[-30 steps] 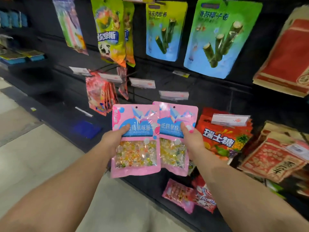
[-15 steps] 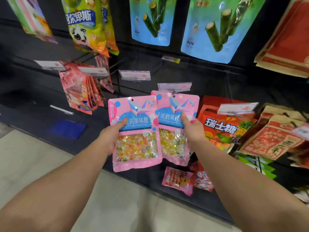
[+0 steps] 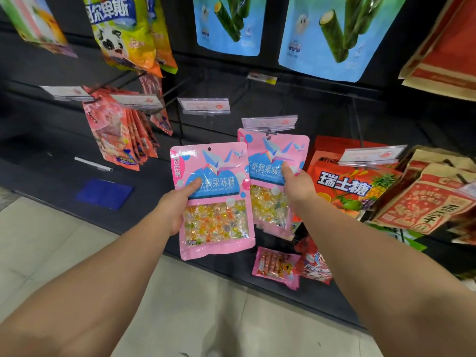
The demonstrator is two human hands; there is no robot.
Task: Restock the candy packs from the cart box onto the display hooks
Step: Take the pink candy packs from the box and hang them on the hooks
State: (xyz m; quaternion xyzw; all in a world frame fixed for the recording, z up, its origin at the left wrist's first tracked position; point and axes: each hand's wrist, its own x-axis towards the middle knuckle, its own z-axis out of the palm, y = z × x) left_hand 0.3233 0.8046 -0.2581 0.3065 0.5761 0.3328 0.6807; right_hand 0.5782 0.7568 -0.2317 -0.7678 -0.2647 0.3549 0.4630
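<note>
I hold two pink candy packs with clear windows of coloured sweets in front of a dark display wall. My left hand point(image 3: 175, 207) grips the nearer pack point(image 3: 215, 199) by its left edge, thumb on the front. My right hand point(image 3: 296, 186) pinches the farther pack point(image 3: 270, 161), whose top hole sits right at the tip of a hook under a clear price tag point(image 3: 269, 123). I cannot tell whether the hook is through the hole. The cart box is out of view.
An empty hook with a price tag point(image 3: 203, 105) juts out to the left. Red packs point(image 3: 116, 135) hang further left, orange packs point(image 3: 345, 184) and brown-red bags point(image 3: 427, 202) to the right. Two small packs point(image 3: 278, 266) lie on the bottom ledge. Blue-green bags hang above.
Both hands have moved toward the display. The right pack rose until its top reached the hook under the price tag, and the left pack now hangs lower than it.
</note>
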